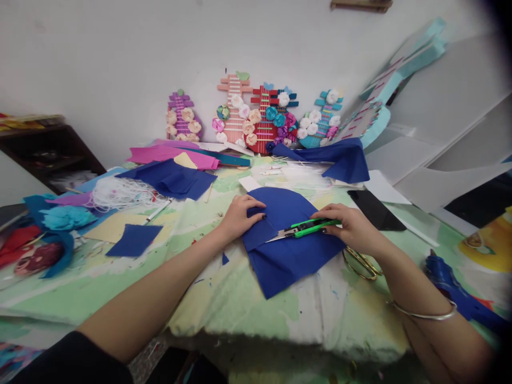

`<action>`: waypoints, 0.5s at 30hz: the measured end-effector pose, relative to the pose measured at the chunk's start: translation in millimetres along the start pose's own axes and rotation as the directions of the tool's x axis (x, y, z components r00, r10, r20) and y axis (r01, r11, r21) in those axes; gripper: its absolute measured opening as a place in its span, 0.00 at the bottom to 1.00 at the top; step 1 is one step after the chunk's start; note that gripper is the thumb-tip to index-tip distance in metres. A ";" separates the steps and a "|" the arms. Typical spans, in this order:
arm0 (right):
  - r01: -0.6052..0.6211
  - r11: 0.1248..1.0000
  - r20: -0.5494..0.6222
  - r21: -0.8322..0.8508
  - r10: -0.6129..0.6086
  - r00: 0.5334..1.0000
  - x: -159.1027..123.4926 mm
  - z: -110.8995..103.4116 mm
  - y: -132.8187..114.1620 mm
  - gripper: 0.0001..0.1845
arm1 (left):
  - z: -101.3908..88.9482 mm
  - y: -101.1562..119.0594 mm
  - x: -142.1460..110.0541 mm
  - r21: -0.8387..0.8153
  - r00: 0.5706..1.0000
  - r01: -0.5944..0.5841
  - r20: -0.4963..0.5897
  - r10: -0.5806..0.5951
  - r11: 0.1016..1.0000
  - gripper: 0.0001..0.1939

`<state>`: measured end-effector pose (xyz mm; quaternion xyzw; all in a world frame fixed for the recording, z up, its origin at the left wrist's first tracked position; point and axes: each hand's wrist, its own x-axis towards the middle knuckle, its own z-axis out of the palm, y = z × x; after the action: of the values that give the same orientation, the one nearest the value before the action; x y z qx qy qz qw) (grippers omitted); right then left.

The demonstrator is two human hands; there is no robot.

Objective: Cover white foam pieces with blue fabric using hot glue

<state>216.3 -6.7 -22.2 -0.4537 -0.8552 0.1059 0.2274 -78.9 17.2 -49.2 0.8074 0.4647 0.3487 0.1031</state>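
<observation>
A dark blue sheet (295, 261) of paper or thin felt, with a rounded top, lies on the table in front of me. Across its middle runs a slit or folded flap. My left hand (242, 216) holds the sheet's left part down, thumb and forefinger pressed on it. In my right hand (346, 226) is a green and black utility knife (308, 228), its blade out and pointing left along the slit. Gold-handled scissors (362, 264) lie beside my right wrist, their blades hidden.
A black phone (376, 210) and a blue glue gun (460, 288) are on the right. Left are a blue square (135, 240), white cord (122, 193) and more blue sheets (168, 177). Flower-trimmed lute-shaped crafts (264, 117) stand along the wall.
</observation>
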 end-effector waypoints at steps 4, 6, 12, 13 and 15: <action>-0.008 1.000 0.020 -0.015 0.008 1.000 -1.9 -2.8 2.3 0.18 | 0.6 -1.1 -0.3 0.010 1.000 -0.007 0.012 0.006 1.000 0.10; -0.008 1.000 0.022 -0.027 0.009 1.000 -2.9 -4.0 3.0 0.17 | 1.0 -1.9 -0.4 0.009 1.000 -0.010 0.017 0.010 1.000 0.10; -0.006 1.000 0.004 -0.011 0.006 1.000 -6.3 -6.9 4.7 0.17 | 2.2 -3.2 -0.5 -0.001 1.000 0.010 0.002 -0.010 1.000 0.10; -0.006 1.000 0.003 -0.004 0.006 1.000 -6.6 -7.1 4.9 0.17 | 2.2 -2.9 -0.6 -0.003 1.000 0.014 0.000 -0.014 1.000 0.10; -0.008 1.000 -0.003 0.005 0.008 1.000 -6.6 -7.0 5.3 0.16 | 2.1 -2.1 -0.9 -0.005 1.000 0.019 -0.007 -0.019 1.000 0.11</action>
<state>226.8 -9.3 -20.1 -0.4566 -0.8528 0.1079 0.2294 -79.2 17.9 -52.2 0.8015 0.4716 0.3517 0.1068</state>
